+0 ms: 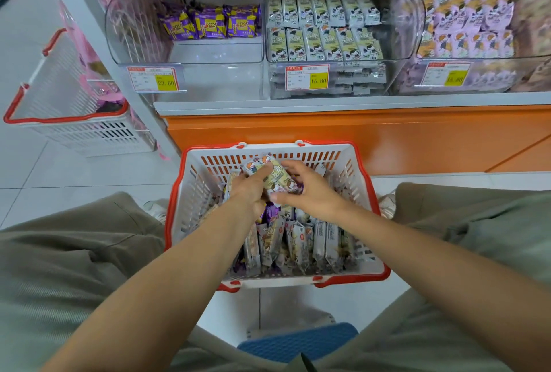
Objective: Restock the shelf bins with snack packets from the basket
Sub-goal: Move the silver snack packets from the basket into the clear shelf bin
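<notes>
A white basket with a red rim (359, 169) stands on the floor between my knees, full of snack packets (301, 242). Both hands are inside it at the far end. My left hand (249, 190) and my right hand (310, 190) together grip a small bunch of pale cartoon-printed packets (275, 176), lifted a little above the rest. On the shelf above stand three clear bins: the left bin (185, 52) with a few purple packets (210, 23) at the back, the middle bin (325, 73) stacked with pale green packets, the right bin (465, 73) with lilac packets.
An orange shelf base (328, 133) runs just behind the basket. A second white basket (68, 109) sits on the floor to the left beside a shelf post. A blue stool edge (298, 342) shows under me. Price tags hang on each bin front.
</notes>
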Demonstrator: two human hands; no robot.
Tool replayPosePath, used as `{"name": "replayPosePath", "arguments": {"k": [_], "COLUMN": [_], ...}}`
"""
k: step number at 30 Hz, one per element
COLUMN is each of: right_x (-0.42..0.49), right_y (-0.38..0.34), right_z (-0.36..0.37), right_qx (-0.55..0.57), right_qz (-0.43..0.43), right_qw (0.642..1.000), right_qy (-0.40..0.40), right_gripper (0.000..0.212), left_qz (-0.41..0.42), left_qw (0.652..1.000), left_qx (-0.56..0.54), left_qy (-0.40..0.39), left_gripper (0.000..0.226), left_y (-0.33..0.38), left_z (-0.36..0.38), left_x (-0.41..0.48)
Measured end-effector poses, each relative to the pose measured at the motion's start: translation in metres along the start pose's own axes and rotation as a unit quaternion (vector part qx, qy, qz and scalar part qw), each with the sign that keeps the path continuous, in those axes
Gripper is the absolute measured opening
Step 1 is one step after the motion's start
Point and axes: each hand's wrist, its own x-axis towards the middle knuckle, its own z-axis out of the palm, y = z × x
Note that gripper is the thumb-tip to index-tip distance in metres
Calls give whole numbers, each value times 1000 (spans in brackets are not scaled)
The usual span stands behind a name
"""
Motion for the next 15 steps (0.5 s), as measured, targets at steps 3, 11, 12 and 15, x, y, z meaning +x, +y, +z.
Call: {"name": "replayPosePath", "arguments": {"k": [3, 11, 12, 15], "right_x": [-1, -19, -19, -21], "right_y": [-10, -51, -54, -64], "right_z": [-3, -44, -51, -78], "right_qx": [-54, -138, -155, -193], "right_qz": [-33, -129, -145, -185], "right_qw": [997, 964, 954, 927], "right_qy": [54, 187, 212, 262], "right_gripper": [82, 78, 74, 63], "left_qz": [5, 91, 110, 137], "left_qw": [1000, 994, 991, 986], "left_qx": [-8, 37, 46, 71], "left_qy": [-7, -54, -55, -66], "left_gripper": [81, 83, 78, 73], "left_y": [10, 48, 53, 71], "left_z": [13, 66, 74, 100], "left_x": [-12, -51, -56, -77]}}
